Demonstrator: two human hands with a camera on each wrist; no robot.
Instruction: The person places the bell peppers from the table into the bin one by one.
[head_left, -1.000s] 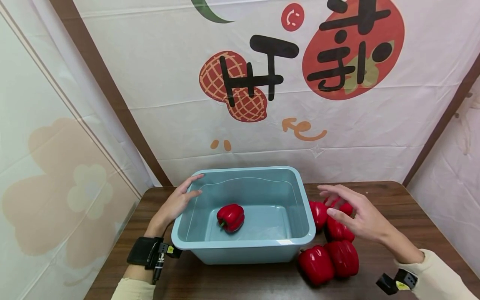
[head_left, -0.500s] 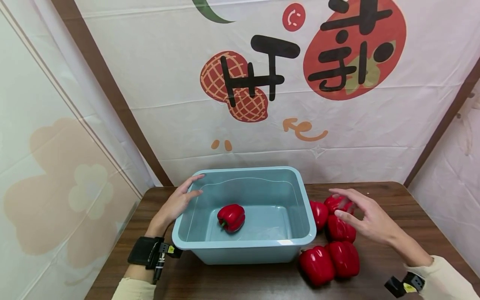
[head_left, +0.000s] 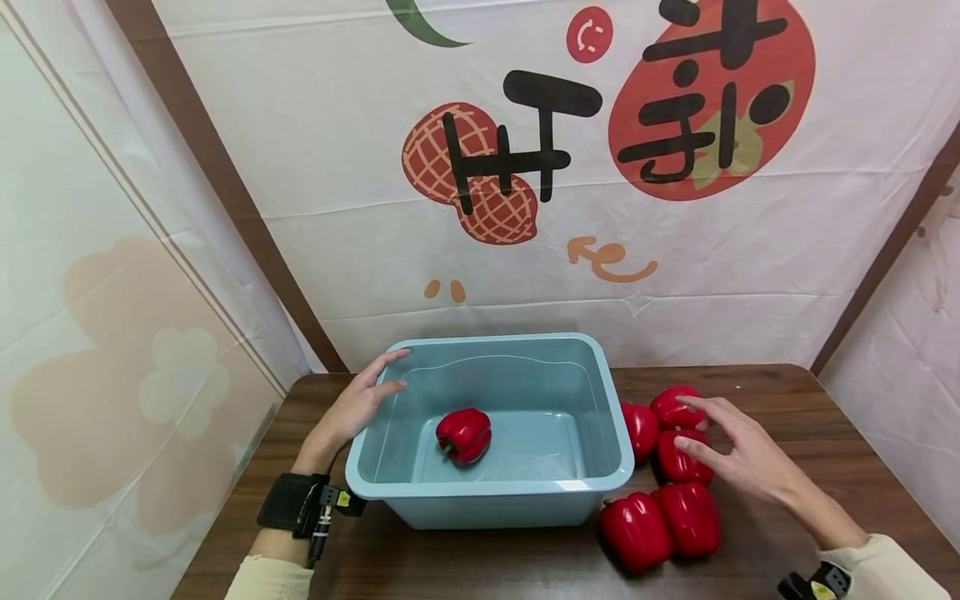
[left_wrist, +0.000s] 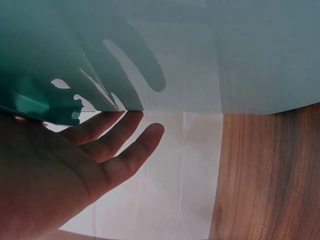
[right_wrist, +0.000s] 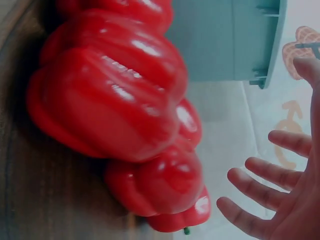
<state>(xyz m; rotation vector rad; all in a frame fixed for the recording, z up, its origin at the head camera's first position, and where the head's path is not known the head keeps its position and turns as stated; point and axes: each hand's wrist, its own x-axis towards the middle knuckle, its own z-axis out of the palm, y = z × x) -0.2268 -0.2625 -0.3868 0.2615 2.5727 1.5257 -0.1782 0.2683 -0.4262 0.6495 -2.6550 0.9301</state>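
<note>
A pale blue plastic basin [head_left: 491, 492] stands on the table with one red bell pepper [head_left: 463, 436] lying inside, its green stem toward the near left. My left hand [head_left: 356, 408] rests at the basin's left rim, thumb over the inside; in the left wrist view the fingers [left_wrist: 135, 150] are straight along the outer wall. Over the peppers to the right of the basin hovers my right hand [head_left: 750, 450], fingers spread and loosely bent, nothing in them. Several red bell peppers [right_wrist: 110, 95] lie clustered there, below the fingers.
The wooden table [head_left: 780, 417] runs back to a white printed cloth [head_left: 360, 250] hanging behind it. Another cloth panel [head_left: 150, 333] hangs on the left. Two of the peppers [head_left: 636, 533] sit near the basin's front right corner.
My right hand has moved right and slightly toward me, away from the basin, uncovering more of the back peppers. My left hand, the basin and the peppers stay put.
</note>
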